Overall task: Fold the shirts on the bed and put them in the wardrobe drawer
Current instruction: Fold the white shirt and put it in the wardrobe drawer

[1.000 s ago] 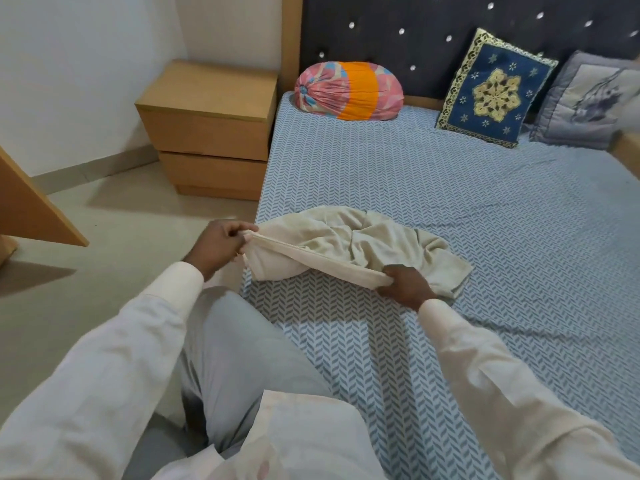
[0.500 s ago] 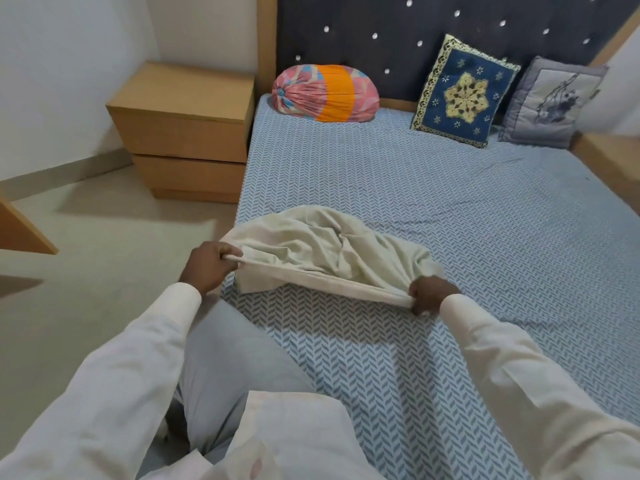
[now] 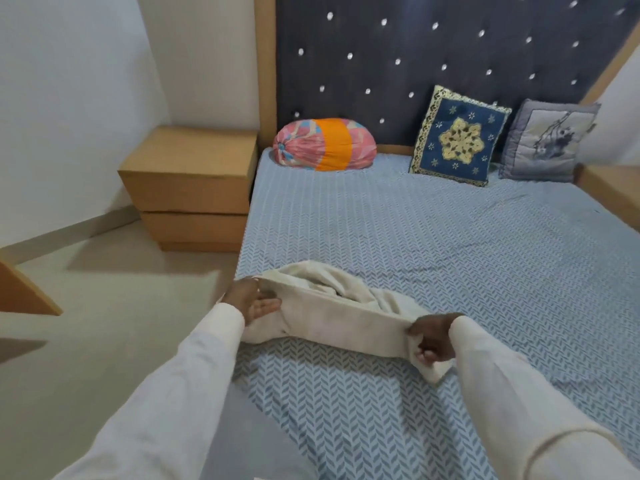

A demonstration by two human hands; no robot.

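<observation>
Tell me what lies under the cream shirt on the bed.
Under the cream shirt is the blue patterned bedsheet, visible around it. The left hand and right hand grip its near edge. Anything else beneath the bunched cloth is covered.

The shirt is looking cream. The bed is wearing a blue sheet with zigzag marks. A round pillow is showing pink with an orange band. A square cushion is showing dark blue with a gold flower. The headboard is looking dark with shiny dots.

No readable text, label, brand, number or sign on any surface in view.
</observation>
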